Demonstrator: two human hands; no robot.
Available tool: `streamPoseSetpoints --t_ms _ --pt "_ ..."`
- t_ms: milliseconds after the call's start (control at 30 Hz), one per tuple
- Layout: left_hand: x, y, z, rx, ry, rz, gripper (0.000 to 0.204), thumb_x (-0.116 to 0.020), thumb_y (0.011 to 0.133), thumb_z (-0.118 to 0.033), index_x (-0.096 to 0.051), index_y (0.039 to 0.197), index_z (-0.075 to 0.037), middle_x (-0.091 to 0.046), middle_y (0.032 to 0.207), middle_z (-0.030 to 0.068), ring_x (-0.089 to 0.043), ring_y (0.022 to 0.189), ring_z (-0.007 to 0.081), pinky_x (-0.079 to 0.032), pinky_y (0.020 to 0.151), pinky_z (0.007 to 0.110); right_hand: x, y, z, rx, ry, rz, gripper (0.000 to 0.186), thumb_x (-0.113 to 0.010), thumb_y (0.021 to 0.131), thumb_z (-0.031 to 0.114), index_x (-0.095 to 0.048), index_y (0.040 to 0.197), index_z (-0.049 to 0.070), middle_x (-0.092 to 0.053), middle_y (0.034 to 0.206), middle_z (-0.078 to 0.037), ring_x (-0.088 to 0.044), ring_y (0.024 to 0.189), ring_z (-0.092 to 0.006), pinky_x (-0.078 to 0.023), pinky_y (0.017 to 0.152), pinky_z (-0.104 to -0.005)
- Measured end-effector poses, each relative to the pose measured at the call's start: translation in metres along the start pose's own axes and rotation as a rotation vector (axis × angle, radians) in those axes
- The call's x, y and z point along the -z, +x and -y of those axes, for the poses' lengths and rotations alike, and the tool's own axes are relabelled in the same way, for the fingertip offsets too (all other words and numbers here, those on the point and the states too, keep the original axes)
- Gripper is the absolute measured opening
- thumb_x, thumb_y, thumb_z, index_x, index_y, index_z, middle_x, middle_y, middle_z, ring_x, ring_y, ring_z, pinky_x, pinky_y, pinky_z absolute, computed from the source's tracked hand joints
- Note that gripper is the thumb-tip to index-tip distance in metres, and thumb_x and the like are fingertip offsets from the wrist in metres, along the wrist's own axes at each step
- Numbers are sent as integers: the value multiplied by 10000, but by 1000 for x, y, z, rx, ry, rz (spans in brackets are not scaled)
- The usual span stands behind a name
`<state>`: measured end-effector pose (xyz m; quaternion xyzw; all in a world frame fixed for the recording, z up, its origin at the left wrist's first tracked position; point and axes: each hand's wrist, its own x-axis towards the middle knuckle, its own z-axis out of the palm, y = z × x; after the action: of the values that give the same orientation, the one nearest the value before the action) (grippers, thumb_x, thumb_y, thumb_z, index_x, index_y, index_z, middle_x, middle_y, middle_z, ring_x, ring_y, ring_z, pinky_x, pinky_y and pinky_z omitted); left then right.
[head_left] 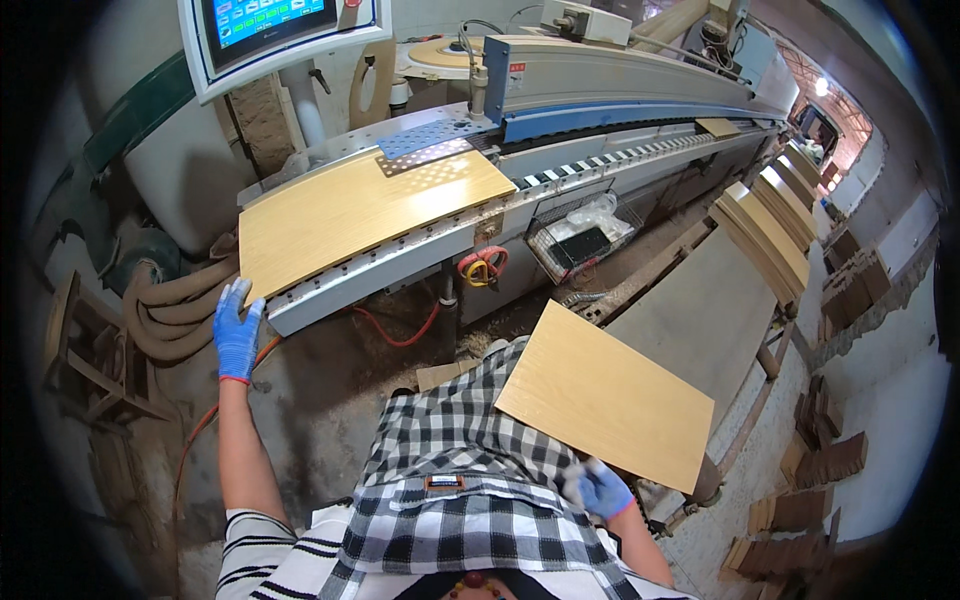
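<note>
My left hand (238, 325), in a blue work glove, is at the near left corner of a wood-grained panel (350, 210). Its fingers are stretched out against the panel's end, thumb apart. That panel lies flat on the machine's infeed table, its far right part under a perforated plate (430, 145). A second wood-grained panel (610, 395) is tilted beside my waist, partly over a grey board surface. Just below its near edge is my right hand (600, 488), also gloved; motion blurs its fingers, so whether they grip the panel is unclear.
A long machine (620, 85) with a conveyor track runs to the far right, where another panel (717, 127) lies. A control screen (268, 22) stands at upper left. A wire basket (585, 235) hangs from the machine. Panel stacks (765, 235) stand at right; hoses (180, 310) lie at left.
</note>
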<state>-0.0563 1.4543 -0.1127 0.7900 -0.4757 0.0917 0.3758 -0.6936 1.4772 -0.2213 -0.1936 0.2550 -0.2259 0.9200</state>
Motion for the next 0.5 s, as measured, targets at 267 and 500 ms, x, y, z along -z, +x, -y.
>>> streamPoseSetpoints --t_ms 267,500 --pt "-38 15 -45 -145 191 -46 398 -654 805 -306 -627 1147 -105 -598 1217 126 -451 1235 317 -285 1073 421 62 -27 -43 564 491 -573 618 -704 778 478 -536 1186 44 -588 1106 -80 -552 942 -248 -487 821 -383" --pt "-81 26 -95 -206 169 -44 419 -633 819 -321 -600 1180 -111 -580 1233 152 -459 1225 327 -275 1080 437 78 4 -22 944 611 -641 469 -616 876 254 -482 1277 52 -529 1298 -94 -510 1173 -261 -460 966 -433"
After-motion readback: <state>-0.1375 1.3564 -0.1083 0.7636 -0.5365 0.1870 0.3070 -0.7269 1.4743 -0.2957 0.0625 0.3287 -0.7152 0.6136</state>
